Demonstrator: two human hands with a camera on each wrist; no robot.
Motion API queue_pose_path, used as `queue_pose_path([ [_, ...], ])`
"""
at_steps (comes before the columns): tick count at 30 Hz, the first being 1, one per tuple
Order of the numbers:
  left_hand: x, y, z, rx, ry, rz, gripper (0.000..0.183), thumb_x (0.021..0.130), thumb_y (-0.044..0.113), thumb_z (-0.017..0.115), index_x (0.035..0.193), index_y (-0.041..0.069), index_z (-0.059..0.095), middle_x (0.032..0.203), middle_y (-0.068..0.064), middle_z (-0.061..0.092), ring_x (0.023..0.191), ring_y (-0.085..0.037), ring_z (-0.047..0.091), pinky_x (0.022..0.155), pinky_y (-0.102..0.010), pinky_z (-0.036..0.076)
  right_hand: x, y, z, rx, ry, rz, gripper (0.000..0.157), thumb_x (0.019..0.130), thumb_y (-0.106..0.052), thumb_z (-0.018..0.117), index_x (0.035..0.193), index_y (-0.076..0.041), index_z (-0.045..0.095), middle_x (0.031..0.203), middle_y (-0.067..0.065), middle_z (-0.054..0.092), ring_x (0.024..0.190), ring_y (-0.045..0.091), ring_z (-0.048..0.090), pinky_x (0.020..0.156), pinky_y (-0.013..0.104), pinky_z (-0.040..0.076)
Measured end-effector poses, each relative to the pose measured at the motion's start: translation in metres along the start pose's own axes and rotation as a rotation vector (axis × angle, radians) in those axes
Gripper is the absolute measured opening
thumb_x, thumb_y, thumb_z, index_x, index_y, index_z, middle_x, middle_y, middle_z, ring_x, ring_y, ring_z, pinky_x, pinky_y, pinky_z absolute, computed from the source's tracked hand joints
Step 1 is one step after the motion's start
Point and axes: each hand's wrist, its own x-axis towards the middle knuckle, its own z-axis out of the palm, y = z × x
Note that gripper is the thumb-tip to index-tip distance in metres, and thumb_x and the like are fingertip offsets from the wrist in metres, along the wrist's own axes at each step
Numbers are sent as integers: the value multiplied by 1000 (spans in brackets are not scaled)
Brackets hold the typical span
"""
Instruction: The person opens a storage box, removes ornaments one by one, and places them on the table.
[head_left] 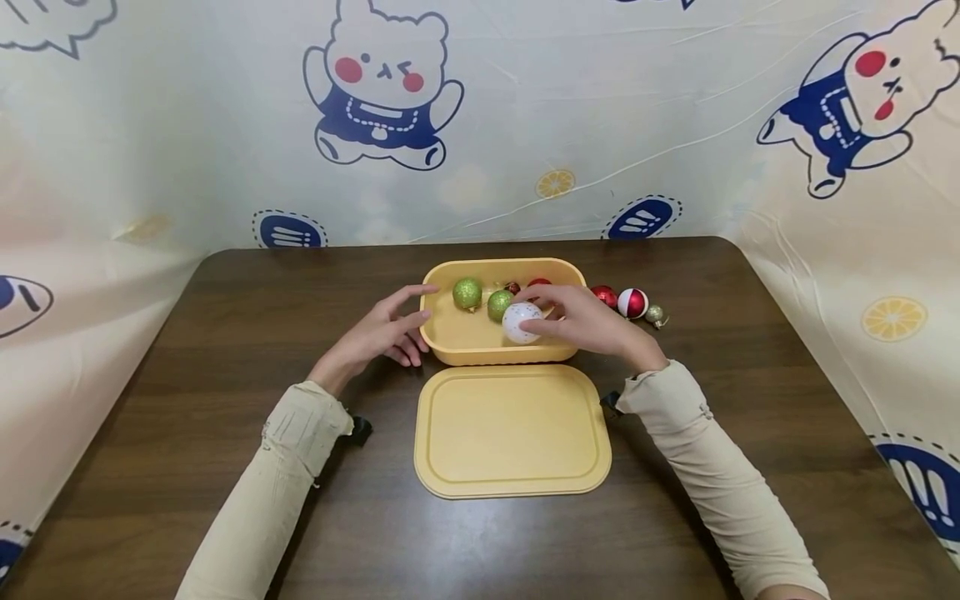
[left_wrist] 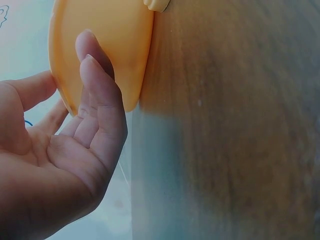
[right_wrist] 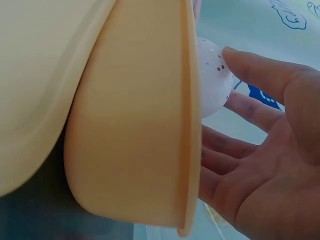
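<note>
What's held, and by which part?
Right hand pinches the white speckled ball by the side nearest the palm. Left hand only touches the yellow box.

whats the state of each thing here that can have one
box: open
lid: off, flat on the table
white ball: held, showing above the box's rim
green balls: in the box
striped ball: outside the box, on the table
left grip: relaxed, at the box's left end
right grip: holding the white ball
</note>
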Motion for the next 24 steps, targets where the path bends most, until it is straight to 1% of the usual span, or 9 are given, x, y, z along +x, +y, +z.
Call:
queue_pose_path([
  [4, -1, 1, 0, -4, 0, -3, 52, 105, 32, 52, 153, 30, 34, 85, -29, 64, 60, -28, 66, 56, -39, 56, -3, 1, -6, 1, 13, -10, 34, 94, -28, 71, 126, -17, 65, 113, 3, 66, 99, 20, 63, 89, 40, 53],
  [8, -2, 2, 1, -10, -1, -2, 52, 105, 33, 53, 153, 31, 34, 85, -28, 65, 60, -28, 66, 56, -39, 56, -5, 2, -11, -7, 31, -20, 37, 94, -28, 71, 128, -15, 63, 112, 5, 67, 101, 22, 65, 91, 43, 53],
  [10, -2, 3, 1, -12, 1, -2, 52, 104, 34, 53, 153, 31, 35, 85, -28, 65, 60, -28, 66, 56, -39, 56, -7, 1, -13, -6, 37, -12, 37, 94, -27, 72, 128, -14, 63, 112, 7, 68, 100, 23, 67, 90, 43, 54],
  [13, -2, 3, 0, -9, 5, 0, 51, 104, 34, 53, 152, 32, 36, 86, -30, 64, 60, -28, 66, 56, -39, 56, -9, 1, -16, -9, 45, 1, 37, 94, -26, 72, 127, -14, 64, 110, 8, 69, 97, 24, 69, 86, 42, 56],
  [17, -1, 1, 1, -3, -1, -2, 51, 105, 33, 52, 153, 31, 35, 90, -34, 62, 61, -30, 66, 57, -39, 57, -12, 2, -18, -31, 40, 13, 36, 93, -27, 73, 125, -14, 64, 106, 8, 70, 94, 22, 69, 84, 40, 56],
  [21, -1, 1, 1, 3, 5, -9, 51, 105, 32, 52, 153, 31, 35, 90, -34, 62, 61, -29, 66, 57, -39, 57, -18, 2, -20, -45, 37, 17, 37, 93, -28, 73, 127, -15, 64, 109, 8, 70, 95, 21, 67, 85, 40, 56],
  [24, -1, 2, 2, 8, 11, -14, 49, 105, 31, 51, 152, 32, 36, 89, -33, 63, 60, -29, 66, 57, -38, 57, -26, 2, -22, -29, 50, 18, 39, 92, -30, 73, 128, -15, 63, 112, 8, 70, 96, 22, 66, 87, 42, 55],
])
